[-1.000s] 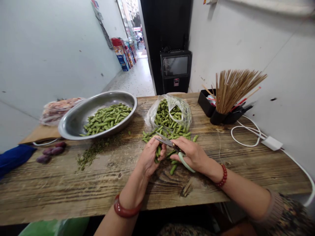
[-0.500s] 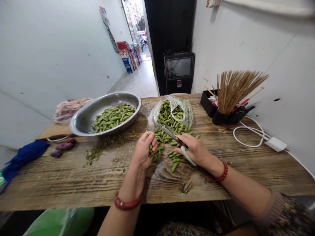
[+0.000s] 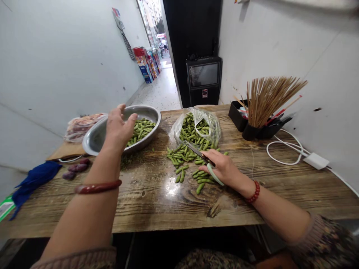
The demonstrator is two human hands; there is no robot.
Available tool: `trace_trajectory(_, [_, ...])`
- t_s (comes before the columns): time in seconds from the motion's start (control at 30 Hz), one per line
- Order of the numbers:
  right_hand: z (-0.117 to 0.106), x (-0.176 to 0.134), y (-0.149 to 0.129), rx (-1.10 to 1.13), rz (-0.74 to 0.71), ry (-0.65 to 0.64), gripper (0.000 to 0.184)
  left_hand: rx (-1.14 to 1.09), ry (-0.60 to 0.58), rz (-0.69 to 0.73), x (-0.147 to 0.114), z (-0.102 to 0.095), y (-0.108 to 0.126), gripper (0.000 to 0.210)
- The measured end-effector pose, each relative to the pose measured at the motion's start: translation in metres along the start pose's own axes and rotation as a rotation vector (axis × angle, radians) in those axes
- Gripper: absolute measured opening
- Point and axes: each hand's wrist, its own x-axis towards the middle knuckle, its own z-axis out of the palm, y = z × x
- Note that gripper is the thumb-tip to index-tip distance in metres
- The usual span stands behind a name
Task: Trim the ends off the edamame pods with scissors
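1. The bag [image 3: 175, 131], full of pods, sits toward the far edge of the table [image 3: 157, 213]; loose pods [image 3: 179, 155] lie on its near side.
2. Left of the bag is the bowl [image 3: 92, 140], with more pods inside. The left hand [image 3: 116, 127] is over it, fingers spread, thumb apart; it seems to touch neither rim nor pods, though the angle makes this hard to judge.
3. On the bag's near right side, the right hand [image 3: 223, 164] is wrapped around the scissors [image 3: 196, 151], blades pointing toward the bag.
4. Nearer than the bag's loose pods, bare wood runs to the near edge, leaving room.
5. Right of the bag stand skewers [image 3: 267, 102].
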Motion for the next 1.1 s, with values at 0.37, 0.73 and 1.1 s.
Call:
trace_trajectory(0.37, [-0.007, 0.015, 0.015, 0.340, 0.376, 0.371, 0.038, -0.125, -0.443, 0.146, -0.105, 0.080, 0.001, 0.042])
trace_trajectory(0.73, [-0.007, 0.018, 0.019, 0.617, 0.521, 0.454, 0.044, -0.261, -0.546, 0.226, -0.158, 0.101, 0.069, 0.057])
trace_trajectory(1.1, [-0.015, 0.017, 0.014, 0.420, 0.419, 0.491, 0.036, -0.470, -0.843, 0.636, -0.199, 0.105, 0.137, 0.058])
